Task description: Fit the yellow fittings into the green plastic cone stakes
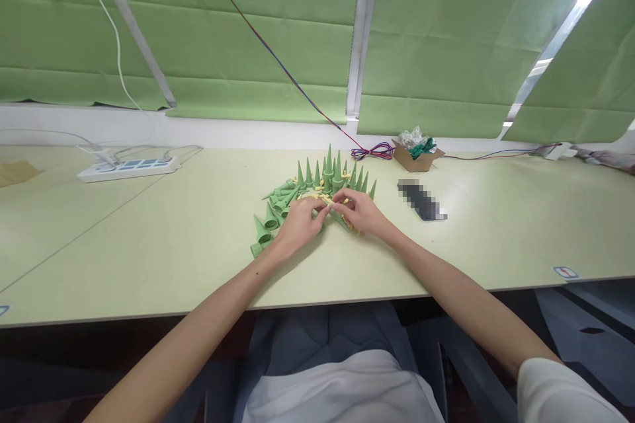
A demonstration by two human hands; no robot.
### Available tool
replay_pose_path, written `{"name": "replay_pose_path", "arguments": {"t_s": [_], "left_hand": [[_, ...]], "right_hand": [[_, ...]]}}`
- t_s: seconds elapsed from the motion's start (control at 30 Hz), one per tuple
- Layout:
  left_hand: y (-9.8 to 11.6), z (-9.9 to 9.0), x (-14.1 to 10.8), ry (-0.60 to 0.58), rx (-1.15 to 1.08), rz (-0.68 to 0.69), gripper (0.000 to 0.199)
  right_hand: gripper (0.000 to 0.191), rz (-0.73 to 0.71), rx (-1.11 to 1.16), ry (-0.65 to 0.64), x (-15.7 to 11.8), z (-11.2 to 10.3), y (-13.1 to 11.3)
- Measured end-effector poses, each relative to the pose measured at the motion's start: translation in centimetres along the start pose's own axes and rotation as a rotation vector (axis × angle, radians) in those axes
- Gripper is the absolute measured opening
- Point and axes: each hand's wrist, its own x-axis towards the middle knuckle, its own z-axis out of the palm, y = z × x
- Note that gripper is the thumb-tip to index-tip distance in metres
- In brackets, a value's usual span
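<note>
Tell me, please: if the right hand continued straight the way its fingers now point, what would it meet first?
Most likely the left hand, which faces the right hand closely at a small yellow piece; exact depth there is hard to judge.

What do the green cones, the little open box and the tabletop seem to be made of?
Green cones: probably molded plastic, fairly matte, judging by their uniform color and crisp rims.
Open box: likely cardboard, matte, given its plain brown walls and folded flaps.
Tabletop: perhaps laminate, pale and smooth with a faint sheen; its core can't be seen.
</note>
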Motion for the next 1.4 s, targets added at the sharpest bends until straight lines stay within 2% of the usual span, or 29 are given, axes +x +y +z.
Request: {"name": "replay_pose_path", "arguments": {"t_s": [0.17, 0.33, 0.63, 0.83, 1.1, 1.4], "left_hand": [[0.08, -0.05, -0.08, 0.060, 0.037, -0.015, 0.036], [-0.39, -0.14, -0.07, 0.104, 0.199, -0.059, 0.037], [-0.55, -0.01, -0.11, 0.004, 0.232, -0.117, 0.024], [-0.50, 0.18, -0.06, -0.047, 0.190, -0.076, 0.023], [-0.29, 0.26, -0.10, -0.101, 0.239, 0.044, 0.033], [-0.47, 0.33, -0.26, -0.154, 0.228, 0.021, 0.041]], "right_hand": [[0.027, -0.008, -0.045, 0.087, 0.24, 0.06, 0.09], [0.025, 0.006, -0.006, 0.132, 0.24, 0.10, 0.05], [0.025, -0.009, -0.053, 0.204, 0.18, -0.02, -0.55], [0.026, -0.006, -0.062, 0.208, 0.24, -0.01, -0.50], [0.026, -0.018, -0.074, 0.210, 0.25, -0.02, -0.22], [0.024, -0.027, -0.086, 0.210, 0.35, 0.04, -0.02]]}}
